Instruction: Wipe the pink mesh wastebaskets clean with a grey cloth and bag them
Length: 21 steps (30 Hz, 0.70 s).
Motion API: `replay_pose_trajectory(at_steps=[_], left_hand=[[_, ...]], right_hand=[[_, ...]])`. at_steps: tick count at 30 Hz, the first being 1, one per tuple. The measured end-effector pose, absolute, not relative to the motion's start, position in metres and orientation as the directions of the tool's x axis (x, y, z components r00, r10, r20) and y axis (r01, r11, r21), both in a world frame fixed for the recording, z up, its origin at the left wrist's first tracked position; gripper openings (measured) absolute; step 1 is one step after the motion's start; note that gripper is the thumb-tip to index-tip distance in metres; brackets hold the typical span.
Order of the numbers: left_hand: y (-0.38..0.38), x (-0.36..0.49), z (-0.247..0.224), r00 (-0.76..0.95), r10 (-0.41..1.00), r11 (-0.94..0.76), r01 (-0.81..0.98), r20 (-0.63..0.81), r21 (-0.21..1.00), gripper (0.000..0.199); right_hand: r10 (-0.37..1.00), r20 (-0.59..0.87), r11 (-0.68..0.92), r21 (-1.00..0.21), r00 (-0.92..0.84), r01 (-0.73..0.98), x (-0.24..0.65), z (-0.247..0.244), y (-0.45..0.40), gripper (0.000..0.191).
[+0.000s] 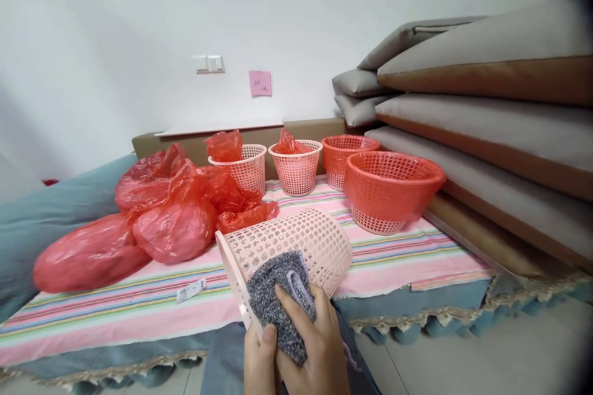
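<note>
A pale pink perforated basket (327,241) lies on its side at the near edge of the striped cloth, its open rim toward the left. My left hand (260,358) grips the basket's rim, thumb on the outside. With my right hand (308,333) I press a dark grey fuzzy cloth (273,274) with lilac edging against the basket's side. Part of the rim is hidden behind the cloth and my fingers.
Red plastic bags (176,228) are heaped at left. Behind stand two pale baskets (298,170) holding red plastic and two baskets lined in red (393,188). Grey-brown cushions (486,129) are stacked at right. A white label (191,291) lies on the striped cloth (139,315).
</note>
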State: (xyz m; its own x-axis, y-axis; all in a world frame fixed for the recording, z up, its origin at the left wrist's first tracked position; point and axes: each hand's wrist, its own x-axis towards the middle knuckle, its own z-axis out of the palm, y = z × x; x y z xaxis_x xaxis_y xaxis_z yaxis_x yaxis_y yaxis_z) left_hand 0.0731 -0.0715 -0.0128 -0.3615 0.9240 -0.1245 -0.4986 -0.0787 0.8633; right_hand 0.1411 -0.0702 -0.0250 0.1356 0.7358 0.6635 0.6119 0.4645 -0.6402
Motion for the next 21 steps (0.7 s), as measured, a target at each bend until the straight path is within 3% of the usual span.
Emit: replay_pose_trajectory(at_steps=[8, 12, 21], left_hand=[[-0.096, 0.080, 0.014, -0.356, 0.934, -0.154, -0.359, 0.017, 0.921, 0.059], [-0.101, 0.080, 0.020, -0.359, 0.933, -0.143, -0.338, 0.013, 0.930, 0.058], [-0.096, 0.074, 0.017, -0.303, 0.953, -0.121, -0.456, -0.026, 0.882, 0.059]], right_hand=[[0.682, 0.710, 0.495, -0.624, 0.174, 0.605, 0.150, -0.003, -0.090, 0.055], [0.614, 0.779, 0.525, -0.524, 0.128, 0.670, 0.157, 0.005, -0.096, 0.058], [0.570, 0.815, 0.584, -0.492, 0.105, 0.646, 0.154, 0.007, -0.093, 0.057]])
